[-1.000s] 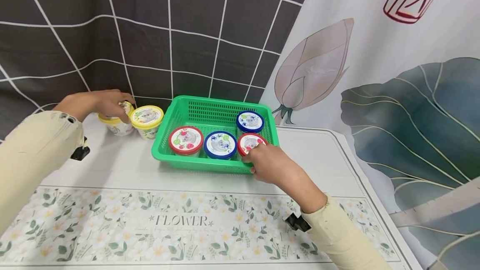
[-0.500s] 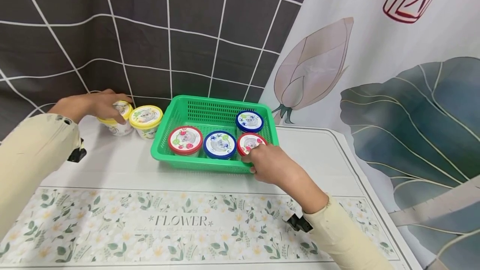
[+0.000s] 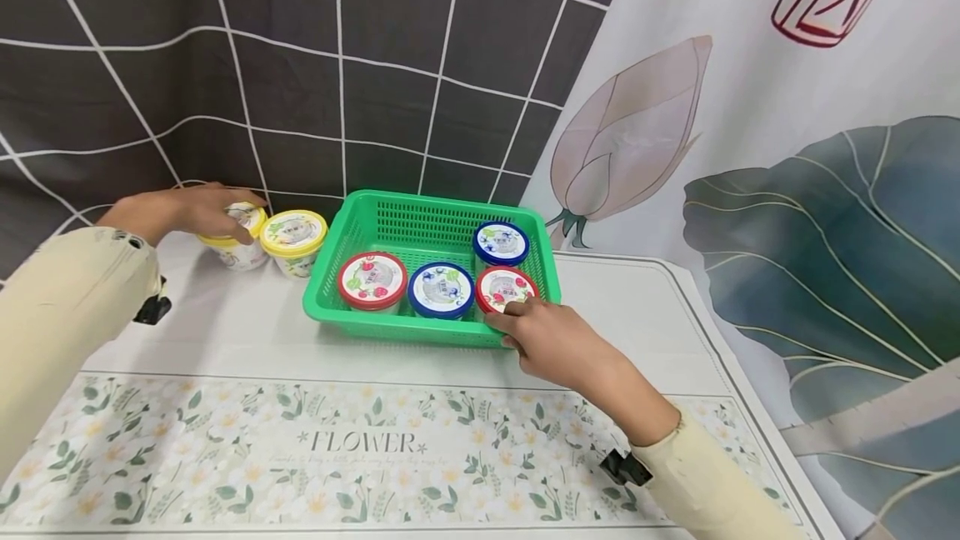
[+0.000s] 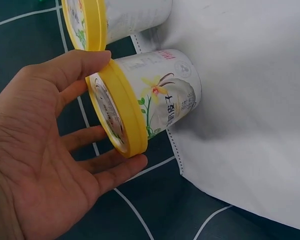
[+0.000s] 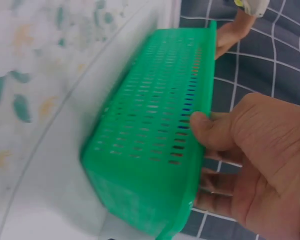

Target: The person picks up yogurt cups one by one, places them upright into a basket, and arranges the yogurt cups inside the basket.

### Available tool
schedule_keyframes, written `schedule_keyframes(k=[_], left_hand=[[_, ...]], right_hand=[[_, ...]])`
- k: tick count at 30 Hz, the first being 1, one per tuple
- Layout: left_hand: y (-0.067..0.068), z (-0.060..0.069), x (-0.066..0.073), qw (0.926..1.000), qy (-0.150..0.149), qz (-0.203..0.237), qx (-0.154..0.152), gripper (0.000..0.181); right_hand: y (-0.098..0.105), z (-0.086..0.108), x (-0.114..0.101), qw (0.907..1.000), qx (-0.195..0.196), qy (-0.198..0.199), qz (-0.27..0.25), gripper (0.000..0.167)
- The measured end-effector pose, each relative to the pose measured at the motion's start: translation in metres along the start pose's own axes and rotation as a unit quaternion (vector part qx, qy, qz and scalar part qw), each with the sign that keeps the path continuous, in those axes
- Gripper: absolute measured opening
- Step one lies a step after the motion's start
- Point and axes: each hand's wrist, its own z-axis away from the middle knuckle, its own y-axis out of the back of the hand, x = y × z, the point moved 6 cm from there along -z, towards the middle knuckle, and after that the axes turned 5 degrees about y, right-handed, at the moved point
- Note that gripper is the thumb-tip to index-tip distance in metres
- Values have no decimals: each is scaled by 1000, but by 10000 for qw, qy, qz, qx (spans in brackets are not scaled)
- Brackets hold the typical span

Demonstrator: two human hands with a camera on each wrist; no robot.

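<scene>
Far left on the table stands a white tub with a yellow lid [image 4: 126, 107], printed with a yellow flower. My left hand [image 3: 187, 211] holds it by the lid, thumb on one side and fingertips on the other. A second yellow-lidded tub [image 3: 294, 242] stands beside it. My right hand [image 3: 558, 340] grips the near right rim of a green plastic basket [image 5: 140, 135], thumb against the outer wall and fingers over the rim. Inside the basket sit two red-lidded tubs, one on the left [image 3: 372, 280] and one by my right hand [image 3: 501, 286], plus two blue-lidded tubs [image 3: 441, 290].
A dark curtain with white grid lines [image 3: 285, 90] hangs right behind the basket and tubs. On the right hangs a pale curtain with plant prints [image 3: 630, 123]. The white tablecloth [image 3: 285, 348] has a flowered band [image 3: 375, 473] along the front.
My left hand has settled slightly lower around the tub's lid. My right hand and forearm have shifted a little right and down, showing more of the red lid beside them.
</scene>
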Motion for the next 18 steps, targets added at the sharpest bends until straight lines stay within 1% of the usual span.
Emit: schedule_keyframes(k=[4, 7, 13, 16, 18], left_hand=[[-1, -1, -5, 10000, 49, -30, -18, 80], [-1, -1, -7, 10000, 84, -24, 0, 79], [3, 3, -10, 9996, 205, -62, 185, 81], [6, 5, -9, 9996, 238, -43, 161, 81], [8, 5, -6, 9997, 237, 50, 84, 80]], right_hand=[[-3, 5, 0, 9992, 341, 205, 102, 35], [-4, 6, -1, 9981, 484, 324, 217, 34], [-5, 6, -2, 9980, 476, 307, 285, 33], [-5, 7, -2, 9982, 462, 267, 283, 33], [-6, 8, -1, 9984, 434, 215, 280, 33]])
